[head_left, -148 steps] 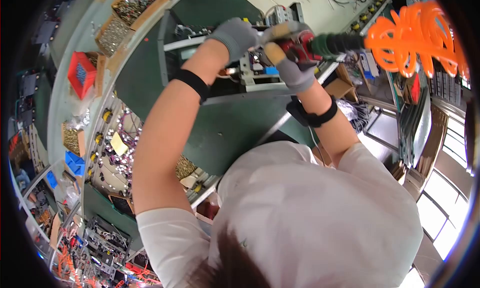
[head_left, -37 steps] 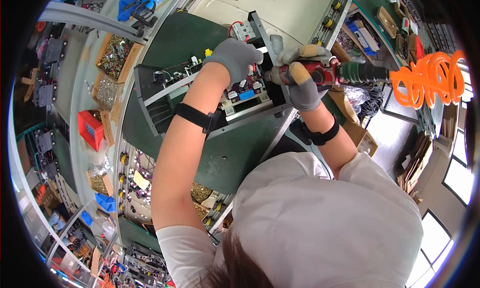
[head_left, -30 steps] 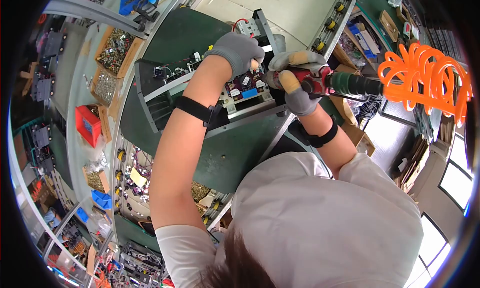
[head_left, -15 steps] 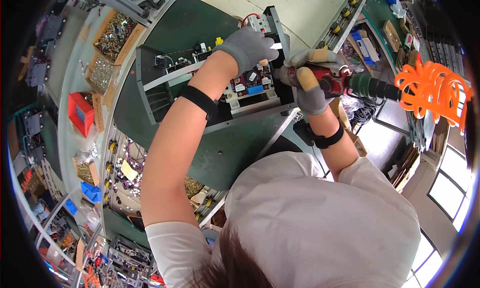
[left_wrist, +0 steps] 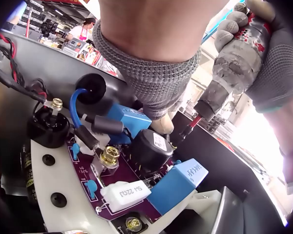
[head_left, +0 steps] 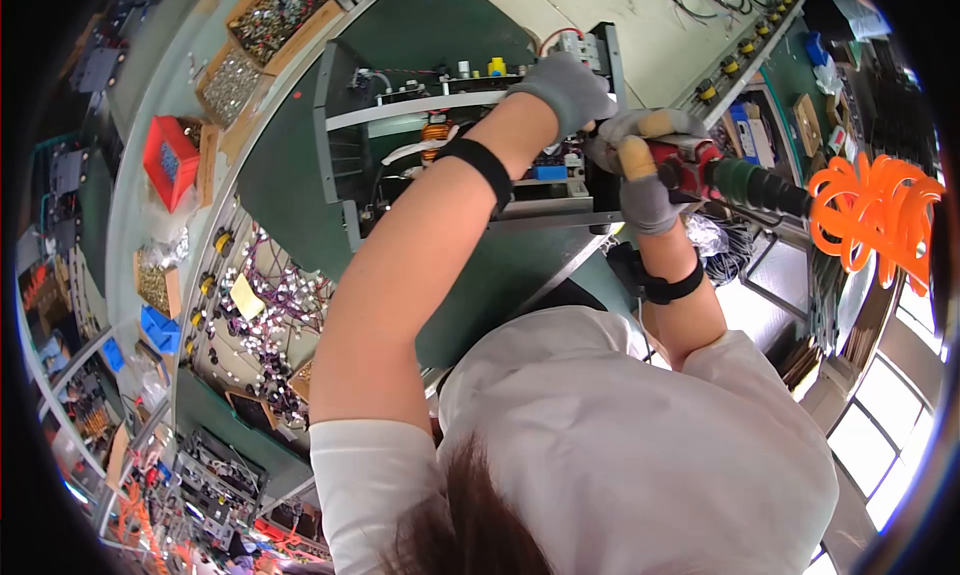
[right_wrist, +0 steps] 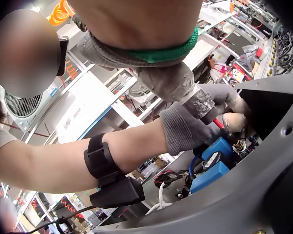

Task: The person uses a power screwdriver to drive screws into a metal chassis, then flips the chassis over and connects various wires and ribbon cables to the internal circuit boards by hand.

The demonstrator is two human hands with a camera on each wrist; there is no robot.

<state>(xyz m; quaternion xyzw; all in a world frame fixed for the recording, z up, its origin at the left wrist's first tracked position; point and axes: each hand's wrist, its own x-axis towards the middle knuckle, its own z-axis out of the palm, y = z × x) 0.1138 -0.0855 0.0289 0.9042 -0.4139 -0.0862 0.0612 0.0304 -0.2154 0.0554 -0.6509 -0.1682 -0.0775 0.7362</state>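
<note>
My right hand (head_left: 655,165) grips a red electric or air screwdriver (head_left: 690,167), its taped nose (left_wrist: 212,100) and thin bit (left_wrist: 190,126) pointing down inside an open metal case (head_left: 322,105). Near the case's right end panel, my gloved left hand (head_left: 570,90) reaches in beside the bit. Its bare fingertips (right_wrist: 234,121) are bent close to the bit's tip; whether they pinch anything is hidden. Beneath lies a purple circuit board (left_wrist: 83,168) with blue capacitors (left_wrist: 178,185), a black round part (left_wrist: 151,151) and a white resistor (left_wrist: 126,195).
An orange coiled hose (head_left: 870,215) trails from the screwdriver at the right. Boxes of small screws (head_left: 280,15), a red bin (head_left: 170,163) and blue bins (head_left: 160,328) stand at the left. Bundled wires (head_left: 265,315) lie below them on the bench.
The head view has turned, so the case sits straighter and farther right. Both hands stay at the case's right end, the right one still holding the screwdriver.
</note>
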